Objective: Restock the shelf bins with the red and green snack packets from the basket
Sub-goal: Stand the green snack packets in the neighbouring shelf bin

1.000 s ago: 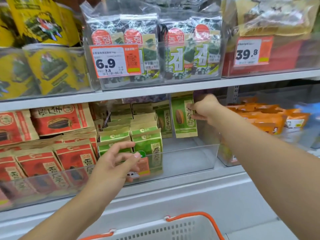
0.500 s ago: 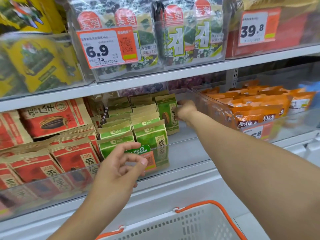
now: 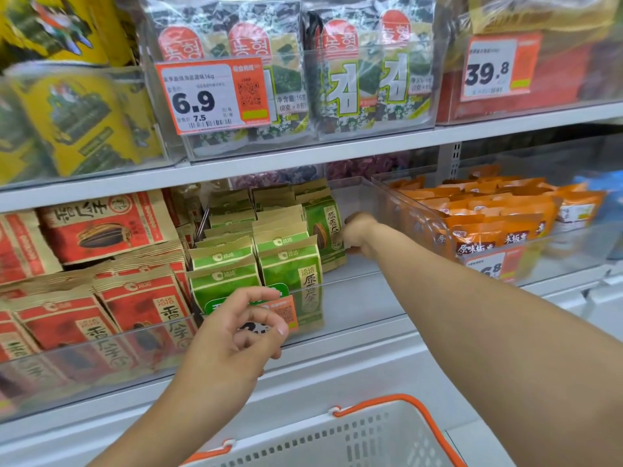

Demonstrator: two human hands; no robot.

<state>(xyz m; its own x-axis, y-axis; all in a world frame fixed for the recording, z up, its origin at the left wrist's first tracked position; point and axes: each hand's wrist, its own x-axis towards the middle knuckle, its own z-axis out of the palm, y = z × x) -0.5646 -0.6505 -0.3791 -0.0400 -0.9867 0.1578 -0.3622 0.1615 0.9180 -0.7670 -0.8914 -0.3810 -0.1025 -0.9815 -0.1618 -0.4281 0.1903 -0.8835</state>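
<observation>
**Green packet held at the back of the clear bin**

The right hand grips a green packet upright, long axis vertical, printed face forward, behind 2 rows of green packets. Bare bin floor lies open to their right, bounded by the bin's clear front wall. The left hand hovers before that wall, fingers loosely curled, holding nothing. The basket sits below.

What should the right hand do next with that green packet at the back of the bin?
Probably let go and pull back toward the basket. The right hand holds the green packet already upright behind the other green rows, inside the clear bin, so it looks placed.
</observation>
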